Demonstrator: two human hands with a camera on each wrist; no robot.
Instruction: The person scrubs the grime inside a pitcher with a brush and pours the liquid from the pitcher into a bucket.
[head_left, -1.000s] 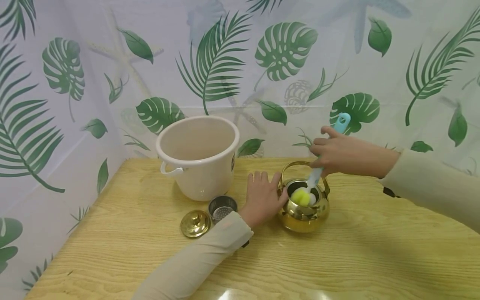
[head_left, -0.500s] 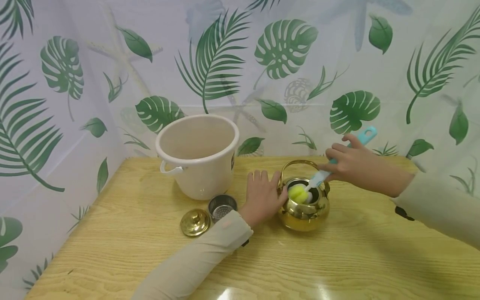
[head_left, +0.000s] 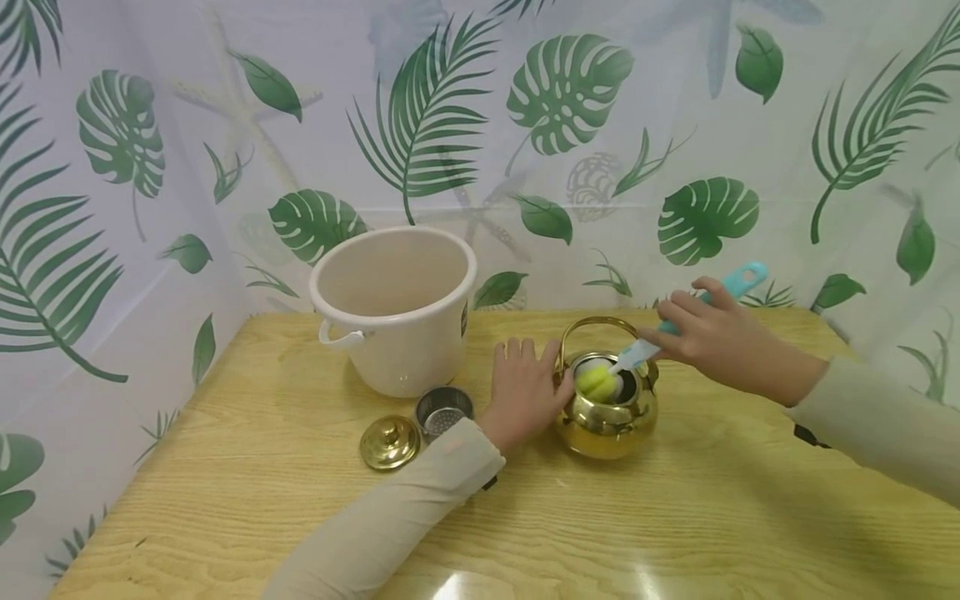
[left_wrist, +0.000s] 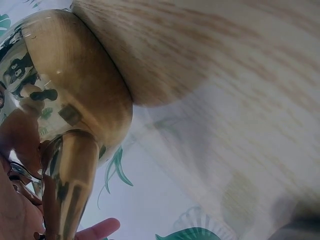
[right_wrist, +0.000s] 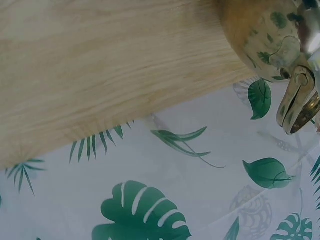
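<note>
A brass kettle (head_left: 606, 427) stands lidless on the table, its hoop handle (head_left: 592, 322) raised. My left hand (head_left: 525, 392) rests against its left side, fingers straight and thumb spread along the shoulder; in the head view it covers the spout (left_wrist: 72, 175), which shows in the left wrist view. With my right hand (head_left: 705, 333) I grip the blue and white handle of a sponge bottle brush (head_left: 746, 279). The brush slants down to the left, its yellow and white sponge head (head_left: 597, 382) inside the kettle's mouth. In the right wrist view the kettle shows at the upper right.
A white bucket (head_left: 408, 354) with a side handle stands at the back left. In front of it are a metal strainer basket (head_left: 442, 411) and the brass lid (head_left: 390, 443), next to my left forearm. A leaf-printed curtain (head_left: 570, 183) hangs behind the wooden table (head_left: 600, 525).
My right hand has swung right and lower, so the brush leans over more and its sponge head has shifted left in the kettle's mouth. My left hand keeps its place.
</note>
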